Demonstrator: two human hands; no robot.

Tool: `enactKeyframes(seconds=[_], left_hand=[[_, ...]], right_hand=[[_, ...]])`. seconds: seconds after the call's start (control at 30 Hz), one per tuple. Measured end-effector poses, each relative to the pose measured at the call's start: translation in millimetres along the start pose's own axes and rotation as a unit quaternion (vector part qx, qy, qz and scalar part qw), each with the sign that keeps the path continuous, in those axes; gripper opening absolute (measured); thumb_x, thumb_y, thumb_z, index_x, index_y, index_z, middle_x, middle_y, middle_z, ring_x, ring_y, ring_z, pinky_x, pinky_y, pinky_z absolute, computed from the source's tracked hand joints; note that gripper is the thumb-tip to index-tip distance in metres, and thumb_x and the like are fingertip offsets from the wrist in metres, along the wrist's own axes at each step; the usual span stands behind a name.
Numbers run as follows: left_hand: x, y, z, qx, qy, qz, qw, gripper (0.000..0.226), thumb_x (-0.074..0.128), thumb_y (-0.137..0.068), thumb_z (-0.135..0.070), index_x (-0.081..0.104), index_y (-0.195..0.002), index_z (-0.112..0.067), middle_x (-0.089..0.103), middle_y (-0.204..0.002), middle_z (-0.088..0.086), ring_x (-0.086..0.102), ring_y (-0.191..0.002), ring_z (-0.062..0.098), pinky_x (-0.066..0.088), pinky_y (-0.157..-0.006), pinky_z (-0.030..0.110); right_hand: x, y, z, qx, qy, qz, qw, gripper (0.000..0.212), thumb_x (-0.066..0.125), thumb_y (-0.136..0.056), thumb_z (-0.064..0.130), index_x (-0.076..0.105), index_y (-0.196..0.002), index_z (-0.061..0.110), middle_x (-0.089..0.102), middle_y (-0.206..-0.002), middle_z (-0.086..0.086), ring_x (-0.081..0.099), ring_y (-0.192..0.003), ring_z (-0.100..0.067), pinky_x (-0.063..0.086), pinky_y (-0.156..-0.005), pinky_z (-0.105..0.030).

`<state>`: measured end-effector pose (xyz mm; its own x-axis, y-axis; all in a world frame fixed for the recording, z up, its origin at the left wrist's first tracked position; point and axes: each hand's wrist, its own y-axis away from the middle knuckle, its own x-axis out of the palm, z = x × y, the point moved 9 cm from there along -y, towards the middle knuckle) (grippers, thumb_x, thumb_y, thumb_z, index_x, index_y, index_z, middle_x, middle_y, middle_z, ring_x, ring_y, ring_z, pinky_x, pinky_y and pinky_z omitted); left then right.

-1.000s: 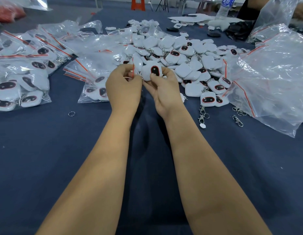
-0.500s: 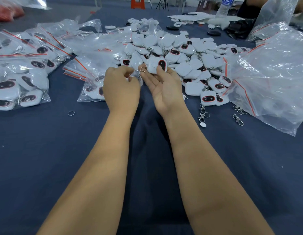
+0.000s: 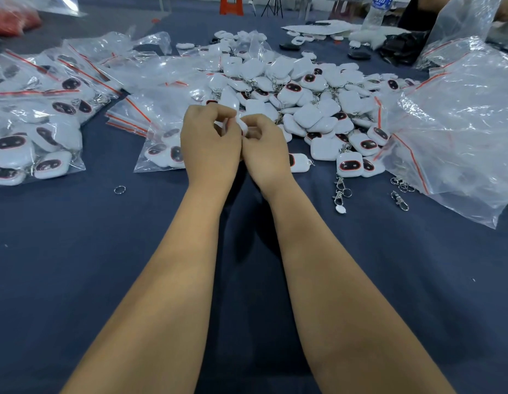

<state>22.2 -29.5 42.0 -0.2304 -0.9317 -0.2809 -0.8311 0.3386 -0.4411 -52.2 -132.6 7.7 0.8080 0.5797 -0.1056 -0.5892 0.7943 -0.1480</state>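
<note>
The small white plastic keyring tag [image 3: 242, 125] sits right between the two, left hand [image 3: 210, 146] and right hand [image 3: 265, 150] both pinching it with curled fingertips, at the near edge of the heap of white tags [image 3: 309, 92]

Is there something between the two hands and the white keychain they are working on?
Nothing visible stands between them. The left hand and the right hand both pinch the white keychain directly with their fingertips, just in front of the loose pile of keychains.
</note>
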Motion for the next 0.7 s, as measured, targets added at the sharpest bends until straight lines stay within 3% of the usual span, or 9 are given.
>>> enactKeyframes(seconds=[0.07, 0.23, 0.37, 0.43, 0.5, 0.6, 0.7], left_hand=[[0.5, 0.8, -1.7, 0.008, -0.002, 0.003, 1.0, 0.018, 0.058, -0.086, -0.011, 0.062, -0.087, -0.029, 0.053, -0.102, -0.007, 0.052, -0.072, -0.008, 0.037, -0.068, 0.001], [3.1, 2.5, -4.3, 0.017, -0.009, 0.013, 1.0, 0.019, 0.058, -0.086, -0.013, 0.061, -0.085, -0.031, 0.053, -0.1, -0.01, 0.051, -0.071, -0.003, 0.038, -0.066, 0.006], [0.8, 3.5, -8.3, 0.029, -0.003, 0.005, 1.0, 0.022, 0.057, -0.085, -0.009, 0.061, -0.085, -0.03, 0.052, -0.099, -0.01, 0.05, -0.068, -0.001, 0.037, -0.066, 0.005], [0.6, 4.4, -10.4, 0.035, -0.005, 0.006, 0.999, 0.023, 0.057, -0.085, -0.007, 0.061, -0.085, -0.029, 0.051, -0.098, -0.01, 0.05, -0.069, -0.001, 0.037, -0.067, 0.005], [0.4, 4.6, -11.5, 0.036, -0.007, 0.008, 0.999, 0.022, 0.057, -0.085, -0.007, 0.061, -0.085, -0.029, 0.051, -0.099, -0.01, 0.049, -0.069, -0.001, 0.036, -0.066, 0.005], [2.0, 4.5, -11.4, 0.03, -0.03, 0.014, 0.999, 0.02, 0.055, -0.087, -0.011, 0.061, -0.087, -0.03, 0.05, -0.102, -0.012, 0.05, -0.075, 0.004, 0.032, -0.064, 0.003], [5.2, 4.0, -9.7, 0.018, -0.042, 0.02, 0.999, 0.021, 0.053, -0.089, -0.013, 0.06, -0.088, -0.032, 0.047, -0.104, -0.013, 0.053, -0.082, 0.006, 0.032, -0.061, 0.008]], right_hand=[[0.4, 0.7, 8.9, -0.05, 0.062, 0.001, 0.997, 0.012, 0.06, -0.093, 0.012, 0.073, -0.095, 0.014, 0.074, -0.086, -0.002, 0.068, -0.082, -0.017, 0.055, -0.078, -0.033], [-1.2, 0.9, 2.6, -0.034, 0.079, -0.004, 0.996, 0.007, 0.058, -0.095, 0.017, 0.064, -0.095, 0.021, 0.064, -0.067, 0.013, 0.057, -0.063, 0.003, 0.043, -0.061, -0.017], [9.8, 0.7, 5.1, -0.049, 0.142, 0.046, 0.988, 0.025, 0.049, -0.098, 0.012, 0.067, -0.08, 0.008, 0.068, -0.072, -0.005, 0.054, -0.07, -0.012, 0.048, -0.067, -0.037], [15.1, -0.7, 2.4, -0.051, 0.174, 0.071, 0.981, 0.029, 0.043, -0.099, 0.008, 0.067, -0.086, -0.003, 0.07, -0.085, -0.019, 0.057, -0.078, -0.024, 0.051, -0.077, -0.049], [17.3, -1.3, -1.7, -0.042, 0.179, 0.085, 0.979, 0.03, 0.04, -0.1, 0.007, 0.066, -0.092, -0.007, 0.068, -0.087, -0.019, 0.057, -0.083, -0.027, 0.05, -0.086, -0.054], [18.7, 1.5, -2.1, -0.031, 0.111, 0.1, 0.988, 0.03, 0.04, -0.103, 0.011, 0.066, -0.094, -0.002, 0.066, -0.086, -0.009, 0.055, -0.085, -0.017, 0.051, -0.086, -0.047], [17.6, 2.5, 1.2, -0.033, 0.061, 0.1, 0.993, 0.018, 0.046, -0.101, 0.011, 0.063, -0.094, 0.014, 0.069, -0.09, -0.005, 0.059, -0.085, -0.012, 0.052, -0.082, -0.035]])
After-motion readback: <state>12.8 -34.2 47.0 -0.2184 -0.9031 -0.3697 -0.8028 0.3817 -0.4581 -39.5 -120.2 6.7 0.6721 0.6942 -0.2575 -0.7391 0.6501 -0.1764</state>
